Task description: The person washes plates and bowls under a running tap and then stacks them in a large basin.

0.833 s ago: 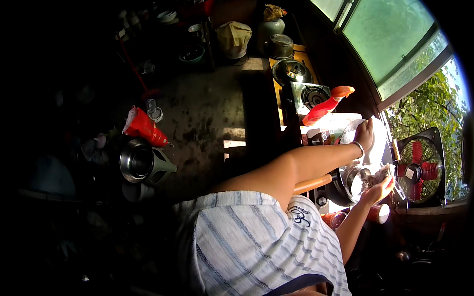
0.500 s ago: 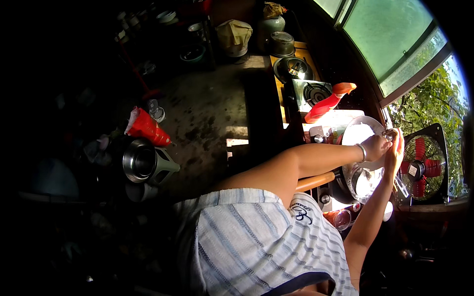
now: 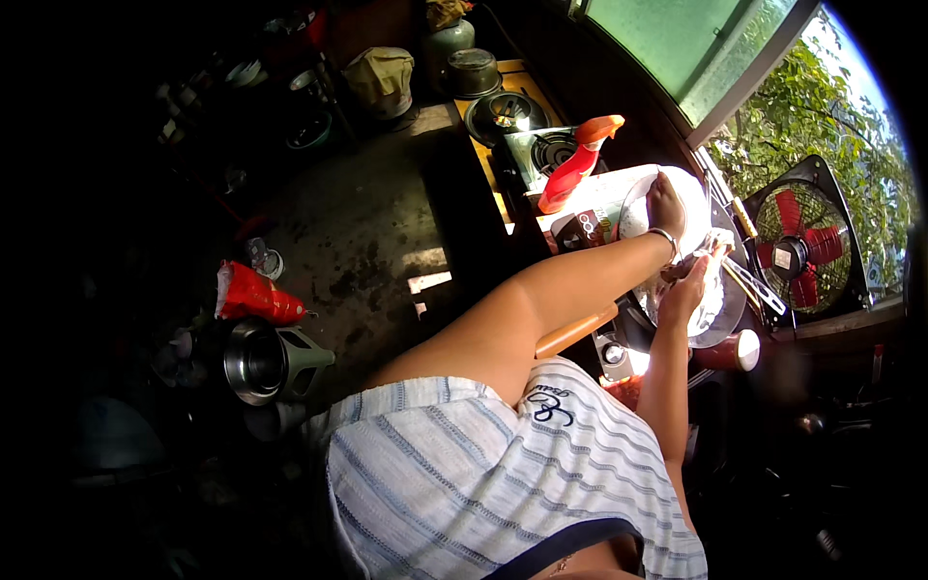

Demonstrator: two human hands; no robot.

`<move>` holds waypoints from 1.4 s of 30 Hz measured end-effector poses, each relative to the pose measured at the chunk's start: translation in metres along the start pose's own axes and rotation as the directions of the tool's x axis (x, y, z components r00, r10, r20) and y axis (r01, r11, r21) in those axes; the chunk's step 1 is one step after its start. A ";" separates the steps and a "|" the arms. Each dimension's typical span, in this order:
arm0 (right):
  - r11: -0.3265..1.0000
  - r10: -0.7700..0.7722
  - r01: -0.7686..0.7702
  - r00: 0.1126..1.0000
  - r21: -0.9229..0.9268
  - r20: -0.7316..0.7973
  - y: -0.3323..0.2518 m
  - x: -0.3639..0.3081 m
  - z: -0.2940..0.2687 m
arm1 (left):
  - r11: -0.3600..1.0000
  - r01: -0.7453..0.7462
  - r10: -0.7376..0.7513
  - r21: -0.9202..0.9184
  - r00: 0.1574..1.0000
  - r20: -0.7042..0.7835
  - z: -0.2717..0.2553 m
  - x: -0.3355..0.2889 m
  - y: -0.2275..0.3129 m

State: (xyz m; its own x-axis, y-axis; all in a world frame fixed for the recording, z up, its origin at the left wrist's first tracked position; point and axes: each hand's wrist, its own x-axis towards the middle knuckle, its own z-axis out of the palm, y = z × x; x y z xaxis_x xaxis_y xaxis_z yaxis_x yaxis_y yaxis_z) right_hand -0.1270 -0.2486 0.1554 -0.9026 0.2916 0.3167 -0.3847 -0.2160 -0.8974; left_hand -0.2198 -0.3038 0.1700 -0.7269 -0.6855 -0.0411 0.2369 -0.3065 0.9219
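Observation:
My left hand (image 3: pixel 665 208), with a bracelet at the wrist, reaches down into a round white bowl (image 3: pixel 694 200); its fingers are bunched together and whatever they pinch is hidden. Nearer to me, my right hand (image 3: pixel 688 288) closes on a pale, whitish lump (image 3: pixel 715 244) at its fingertips, too glare-washed to identify. It is over the near side of a wide pan (image 3: pixel 737 314), whose brown wooden handle (image 3: pixel 577 333) points toward my body. Strong sunlight whitens the pan's contents.
A red bottle with an orange top (image 3: pixel 572 176) stands left of the bowl, near a gas burner (image 3: pixel 555 151). A slotted spatula (image 3: pixel 759 287) lies by the pan's right edge, below a red-bladed fan (image 3: pixel 800 253). A red jar (image 3: pixel 733 350) sits close by my right forearm.
My hands were together at the right edge of the bowl. The left has moved away into the bowl, and the right has come nearer, over the pan. The whole view has shifted.

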 end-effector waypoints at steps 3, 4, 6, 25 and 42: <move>0.968 -0.141 0.166 0.980 -0.191 0.137 -0.011 0.003 0.022 | 0.977 -0.110 0.057 0.181 0.960 0.273 -0.013 -0.013 0.014; 0.938 -0.143 0.204 0.965 -0.282 0.221 -0.018 0.006 0.026 | 0.967 -0.157 0.076 0.201 0.930 0.360 -0.018 -0.006 0.006; 0.922 -0.105 0.203 0.950 -0.328 0.294 -0.008 0.029 0.018 | 0.934 -0.236 0.088 0.270 0.881 0.465 -0.025 -0.001 0.006; 0.939 0.300 -0.286 0.953 0.193 -0.051 -0.017 0.050 -0.020 | -0.033 -0.993 0.286 -0.117 -0.121 0.951 -0.060 -0.001 0.055; -0.161 0.403 0.448 0.843 -0.879 0.356 0.066 0.019 -0.002 | 0.970 0.230 -0.226 0.078 0.732 0.643 -0.075 0.055 0.066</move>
State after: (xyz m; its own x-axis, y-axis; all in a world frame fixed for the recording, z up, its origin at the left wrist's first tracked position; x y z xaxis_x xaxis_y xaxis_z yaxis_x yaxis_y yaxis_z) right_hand -0.1691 -0.2557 0.1012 -0.9848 -0.1730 0.0142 -0.1727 0.9848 0.0167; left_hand -0.1959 -0.4118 0.1997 -0.9999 -0.0075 0.0096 0.0118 -0.4035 0.9149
